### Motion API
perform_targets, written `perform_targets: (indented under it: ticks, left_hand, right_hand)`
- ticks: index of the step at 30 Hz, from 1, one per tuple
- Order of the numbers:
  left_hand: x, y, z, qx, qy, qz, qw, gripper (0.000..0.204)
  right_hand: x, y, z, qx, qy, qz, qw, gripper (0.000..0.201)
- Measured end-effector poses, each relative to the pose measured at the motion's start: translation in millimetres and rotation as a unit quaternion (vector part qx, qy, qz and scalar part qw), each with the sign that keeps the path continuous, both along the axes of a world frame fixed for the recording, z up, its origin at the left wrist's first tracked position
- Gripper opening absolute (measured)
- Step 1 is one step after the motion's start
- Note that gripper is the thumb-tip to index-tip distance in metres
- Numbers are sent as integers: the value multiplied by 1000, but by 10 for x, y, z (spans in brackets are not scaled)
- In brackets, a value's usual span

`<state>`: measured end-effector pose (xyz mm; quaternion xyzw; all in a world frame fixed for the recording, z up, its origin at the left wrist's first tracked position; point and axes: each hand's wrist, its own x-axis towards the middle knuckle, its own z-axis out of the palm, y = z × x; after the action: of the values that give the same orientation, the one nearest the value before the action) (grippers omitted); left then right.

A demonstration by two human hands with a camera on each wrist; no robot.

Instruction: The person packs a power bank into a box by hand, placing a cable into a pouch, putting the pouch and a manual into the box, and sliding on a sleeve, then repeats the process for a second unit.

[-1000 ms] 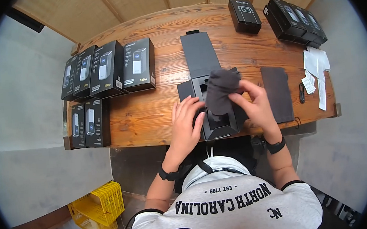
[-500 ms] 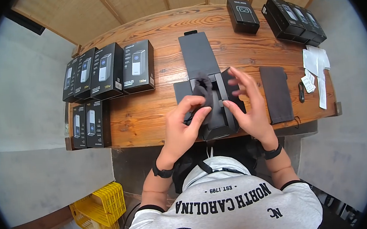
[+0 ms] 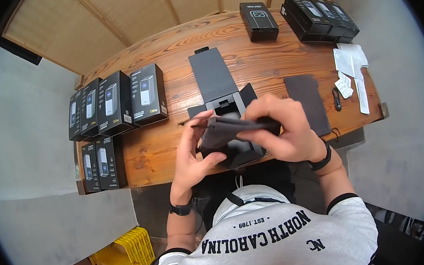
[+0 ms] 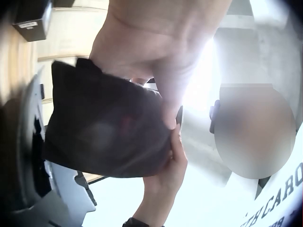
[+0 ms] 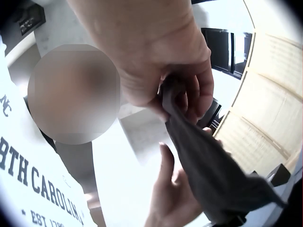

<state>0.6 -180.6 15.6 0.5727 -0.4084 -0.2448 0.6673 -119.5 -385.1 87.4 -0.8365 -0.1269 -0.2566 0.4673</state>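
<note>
A dark grey drawstring pouch (image 3: 229, 129) hangs above the open black box (image 3: 211, 75). My right hand (image 3: 289, 129) grips one end of it, thumb below and fingers curled over the top. In the right wrist view the cloth is bunched inside that grip. My left hand (image 3: 191, 151) is at the pouch's other end, its thumb stretched out and apart from the fingers, which reach up beside the cloth. The left wrist view shows the broad face of the pouch (image 4: 109, 127). A second dark pouch (image 3: 307, 105) lies flat on the table, right of the box.
Several black product boxes (image 3: 114, 103) stand at the left of the table. More boxes (image 3: 318, 17) and a single black box (image 3: 259, 21) are at the back right. A coiled black cable (image 3: 337, 99) and white wrappers (image 3: 348, 59) lie at the right. A yellow crate (image 3: 124, 251) stands on the floor.
The pouch went from the right hand to the left, then back into the right hand's grip, now stretched out sideways. The left hand has loosened from its pinch. The head view has shifted.
</note>
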Motion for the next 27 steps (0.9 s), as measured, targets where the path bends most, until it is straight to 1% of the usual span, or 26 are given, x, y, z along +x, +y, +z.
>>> perform_targets:
  ticks: [2,3,4,6,7,8,10,11,12,13,14,15,16,17,18,20,21,22,24,26,27]
  left_hand:
    - [1,49,-132,30,126,21,991,83]
    - [-6,35,-187,-7,141,-2,990,72]
    - [-16,50,-222,-5,139,-2,990,72]
    - [-57,58,-215,75,225,-15,971,57]
    - [-92,27,-211,83,218,-5,972,39]
    - [-85,11,-249,82,216,-3,973,39]
    - [-56,-21,-362,56,280,-62,956,28]
    - [-86,-47,-350,12,327,-49,944,23]
    - [-86,-42,-342,11,327,-49,944,23]
    - [-80,-29,-337,0,345,-7,938,25]
    - [-67,-11,-327,-10,364,35,931,26]
    - [-14,17,-283,-12,330,44,943,28]
    - [28,31,-216,-12,330,38,943,28]
    - [36,10,-51,-36,279,71,957,28]
    - [36,-32,105,-60,229,99,967,28]
    - [38,-163,351,-62,167,93,980,27]
    - [57,-234,449,-56,127,74,988,24]
    - [19,-349,570,-38,128,83,988,23]
    - [61,-480,685,-5,63,50,997,25]
    - [40,-668,826,7,39,44,998,36]
    - [36,-747,867,10,67,37,997,41]
  right_hand:
    - [19,21,67,105,-28,-40,993,16]
    - [43,5,83,134,-33,-41,990,17]
    - [73,37,62,228,-20,-32,973,18]
    - [148,53,77,302,-35,-41,952,20]
    - [179,32,68,338,-30,-39,940,22]
    - [204,35,74,392,-35,-27,919,22]
    - [270,30,36,471,-72,-18,879,24]
    - [282,-9,-2,470,-72,-17,880,24]
    - [270,-77,-60,486,-74,-23,871,23]
    - [254,-140,-125,502,-76,-30,861,23]
    - [240,-187,-191,502,-76,-30,861,23]
    - [227,-233,-267,519,-61,-59,851,22]
    - [208,-294,-361,534,-48,-91,839,22]
    - [178,-376,-521,555,-24,-93,826,19]
    - [150,-394,-665,553,-29,-106,826,19]
    - [56,-433,-915,632,33,-80,770,18]
    - [13,-441,-1008,647,45,-74,758,18]
    - [-29,-446,-1070,662,56,-66,744,18]
    - [-114,-438,-1080,683,55,-61,726,19]
    - [-179,-416,-1060,701,43,-84,706,14]
    - [-218,-431,-1130,702,37,-88,706,14]
